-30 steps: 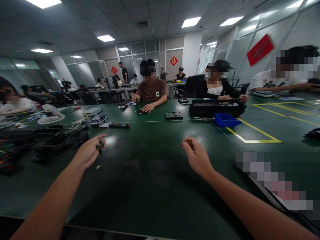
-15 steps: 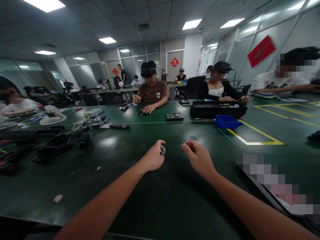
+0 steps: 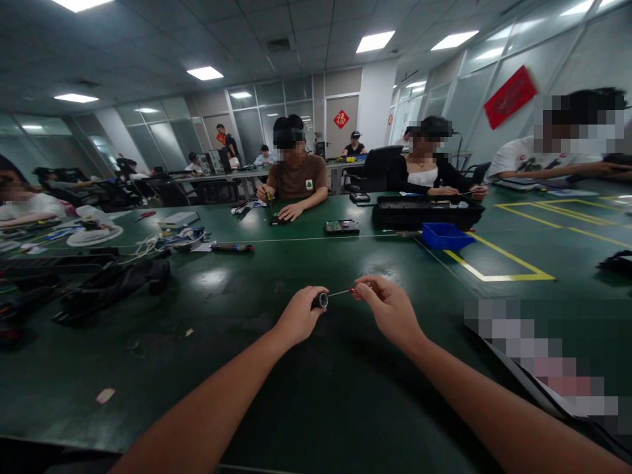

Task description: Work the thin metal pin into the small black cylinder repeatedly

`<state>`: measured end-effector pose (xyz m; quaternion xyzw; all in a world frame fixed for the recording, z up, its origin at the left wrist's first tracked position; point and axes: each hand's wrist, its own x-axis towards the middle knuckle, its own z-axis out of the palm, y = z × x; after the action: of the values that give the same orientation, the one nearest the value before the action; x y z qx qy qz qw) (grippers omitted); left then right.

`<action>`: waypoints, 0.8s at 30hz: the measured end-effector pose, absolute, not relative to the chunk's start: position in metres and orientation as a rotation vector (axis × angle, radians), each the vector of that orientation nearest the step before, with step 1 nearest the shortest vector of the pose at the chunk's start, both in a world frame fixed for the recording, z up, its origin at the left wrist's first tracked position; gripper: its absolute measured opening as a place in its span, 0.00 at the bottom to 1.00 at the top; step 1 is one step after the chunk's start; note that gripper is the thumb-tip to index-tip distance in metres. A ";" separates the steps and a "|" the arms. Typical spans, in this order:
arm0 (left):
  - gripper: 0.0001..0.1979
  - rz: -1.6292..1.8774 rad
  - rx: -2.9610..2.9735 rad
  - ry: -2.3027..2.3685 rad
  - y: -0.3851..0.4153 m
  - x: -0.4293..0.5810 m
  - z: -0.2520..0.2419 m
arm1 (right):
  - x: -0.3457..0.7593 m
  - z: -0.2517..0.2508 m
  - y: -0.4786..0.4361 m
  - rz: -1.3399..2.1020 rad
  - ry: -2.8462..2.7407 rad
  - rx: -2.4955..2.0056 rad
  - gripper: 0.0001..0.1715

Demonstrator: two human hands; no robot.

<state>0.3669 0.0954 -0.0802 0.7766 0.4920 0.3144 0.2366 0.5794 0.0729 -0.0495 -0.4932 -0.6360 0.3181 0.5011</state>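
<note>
Held above the green table (image 3: 306, 401), a small black cylindrical part with a pale ring at its end (image 3: 320, 301) sits in the fingers of my left hand (image 3: 299, 316). My right hand (image 3: 390, 309) is closed around the reddish handle of a screwdriver (image 3: 340, 292). Its thin metal shaft points left, and the tip reaches the edge of the black part; whether it goes inside I cannot tell. Most of the handle is hidden by my fingers.
Ahead lies a circuit-board device (image 3: 342, 227), with a blue bin (image 3: 447, 236) and a long black case (image 3: 427, 214) to its right. Black equipment (image 3: 116, 289) and a marker-like tool (image 3: 232, 247) lie left. A co-worker (image 3: 299, 178) sits opposite. Papers (image 3: 543, 368) rest at right.
The screwdriver's tip has come up to the black part, its shaft now nearly level. My left hand has turned, showing more of that part. The whole view has shifted slightly.
</note>
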 end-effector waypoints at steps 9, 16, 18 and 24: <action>0.17 0.918 2.157 1.338 0.097 0.366 -0.079 | 0.578 -0.050 0.073 0.781 -1.524 -1.182 0.15; 0.18 0.901 2.126 1.360 0.096 0.366 -0.075 | 0.581 -0.047 0.071 0.571 -1.641 -1.305 0.19; 0.18 0.909 2.132 1.355 0.096 0.366 -0.076 | 0.581 -0.047 0.069 0.509 -1.682 -1.328 0.19; 0.18 0.902 2.141 1.376 0.095 0.367 -0.076 | 0.579 -0.051 0.068 0.545 -1.750 -1.221 0.14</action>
<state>0.3671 0.0945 -0.0761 0.7737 0.4974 0.3257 0.2188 0.5790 0.0684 -0.0511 -0.4945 -0.7087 0.2206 0.4523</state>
